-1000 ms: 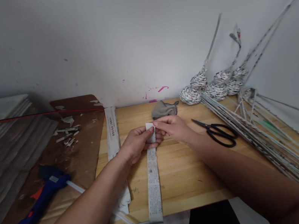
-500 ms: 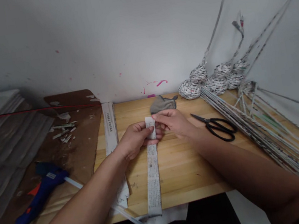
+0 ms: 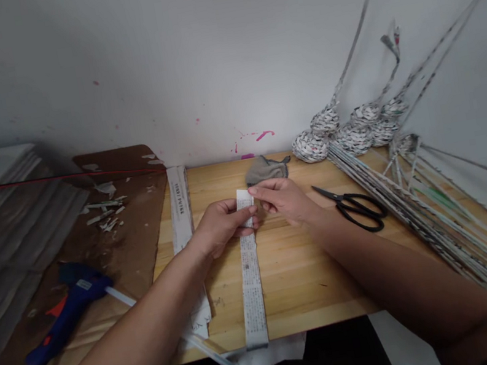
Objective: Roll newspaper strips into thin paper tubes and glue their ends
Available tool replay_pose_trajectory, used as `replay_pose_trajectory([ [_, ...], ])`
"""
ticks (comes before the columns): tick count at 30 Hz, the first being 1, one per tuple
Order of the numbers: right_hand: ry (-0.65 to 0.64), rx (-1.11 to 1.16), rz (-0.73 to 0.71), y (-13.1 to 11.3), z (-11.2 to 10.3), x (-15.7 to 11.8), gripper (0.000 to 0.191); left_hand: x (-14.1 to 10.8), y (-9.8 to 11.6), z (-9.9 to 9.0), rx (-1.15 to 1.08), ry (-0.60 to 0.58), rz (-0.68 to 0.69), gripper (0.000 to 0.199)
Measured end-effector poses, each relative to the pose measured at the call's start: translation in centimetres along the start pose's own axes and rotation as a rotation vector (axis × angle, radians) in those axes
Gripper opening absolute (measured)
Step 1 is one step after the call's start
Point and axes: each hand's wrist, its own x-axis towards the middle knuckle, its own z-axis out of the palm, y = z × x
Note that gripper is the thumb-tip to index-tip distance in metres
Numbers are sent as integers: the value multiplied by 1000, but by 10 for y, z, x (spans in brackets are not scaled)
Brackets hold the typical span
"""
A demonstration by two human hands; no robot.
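Observation:
A long newspaper strip (image 3: 251, 287) runs from between my hands down past the table's front edge. My left hand (image 3: 225, 226) is closed on it near its upper end, thumb on the printed face and fingers behind. At the top right corner of the strip, my right hand (image 3: 281, 197) pinches the paper between thumb and fingertips. Just left of my hands lies a stack of newspaper strips (image 3: 181, 218). A grey cloth (image 3: 265, 169) rests behind my right hand, and black-handled scissors (image 3: 354, 204) lie to its right, beside my forearm.
A blue glue gun (image 3: 71, 308) with a clear glue stick lies at the left, near paper scraps (image 3: 109, 214) and stacked newspapers (image 3: 5, 210). Woven paper gourd shapes (image 3: 312, 145) stand against the wall at the right. A bundle of rolled paper sticks (image 3: 409, 223) lies along the right side.
The hanging lower end of the newspaper strip has swung slightly to the right. My left thumb has slid right across the strip toward its edge. My right hand has barely moved.

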Motion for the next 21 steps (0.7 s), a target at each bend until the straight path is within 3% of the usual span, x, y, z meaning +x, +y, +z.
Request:
replay_pose_trajectory([
  [13,9,-9,-22,3,0,2,31,-1,-2,1,64,-18,26,25],
  [21,104,13,-51,-2,-1,2,32,-2,0,4,49,15,-64,30],
])
